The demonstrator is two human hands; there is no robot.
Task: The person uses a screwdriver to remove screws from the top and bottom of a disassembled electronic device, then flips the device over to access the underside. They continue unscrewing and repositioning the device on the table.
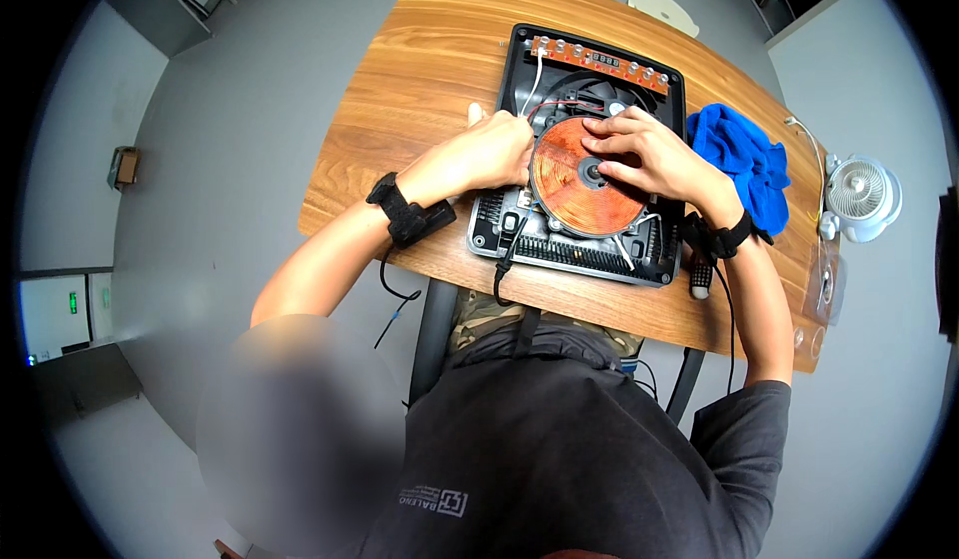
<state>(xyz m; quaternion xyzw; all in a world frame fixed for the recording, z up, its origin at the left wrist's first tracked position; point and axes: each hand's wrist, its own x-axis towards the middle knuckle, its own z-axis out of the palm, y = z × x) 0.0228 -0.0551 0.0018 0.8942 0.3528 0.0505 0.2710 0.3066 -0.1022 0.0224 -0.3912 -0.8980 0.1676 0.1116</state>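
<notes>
An opened black appliance housing [569, 267] lies on the wooden table, with a round copper coil [559, 189] in its middle, an orange button board [629, 69] along the far edge, and wires. My left hand [495, 147] is closed at the coil's left edge; what its fingers grip is hidden. My right hand [639, 149] rests on the coil from the right, fingers bent and apart, around the centre hub. A black power cord [504, 269] runs over the housing's near edge.
A blue cloth [744, 159] lies right of the housing on the table [380, 79]. A white fan [859, 194] is at the far right, beside clear plastic sheets [821, 289]. A white seat [661, 11] stands beyond the table. A small dark object [700, 279] lies below my right wrist.
</notes>
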